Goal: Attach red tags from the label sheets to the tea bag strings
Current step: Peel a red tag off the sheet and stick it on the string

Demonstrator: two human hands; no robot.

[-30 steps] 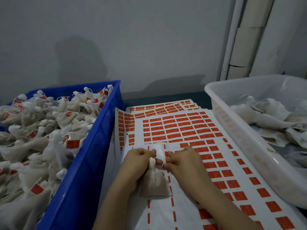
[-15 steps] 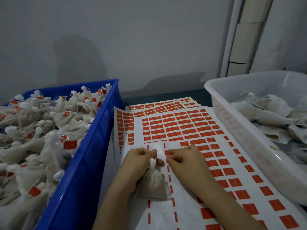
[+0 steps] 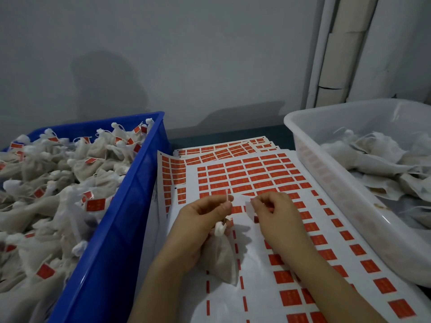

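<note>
A beige tea bag (image 3: pixel 219 259) with a white knotted top hangs from my left hand (image 3: pixel 200 220), which pinches its thin white string (image 3: pixel 226 196) between thumb and forefinger. My right hand (image 3: pixel 275 213) is just to the right, pinching a small tag (image 3: pixel 249 207) peeled off the sheet; its pale back faces me. Both hands hover over the top label sheet (image 3: pixel 256 180), white with rows of red tags. The two hands are a short gap apart.
A blue crate (image 3: pixel 130 206) on the left is heaped with tagged tea bags. A white plastic tub (image 3: pixel 331 183) on the right holds untagged bags. More label sheets (image 3: pixel 224 148) lie fanned behind, against a grey wall.
The hands have lifted off the sheet and drawn slightly apart. My left hand now holds the string upright, and my right hand has peeled a tag free.
</note>
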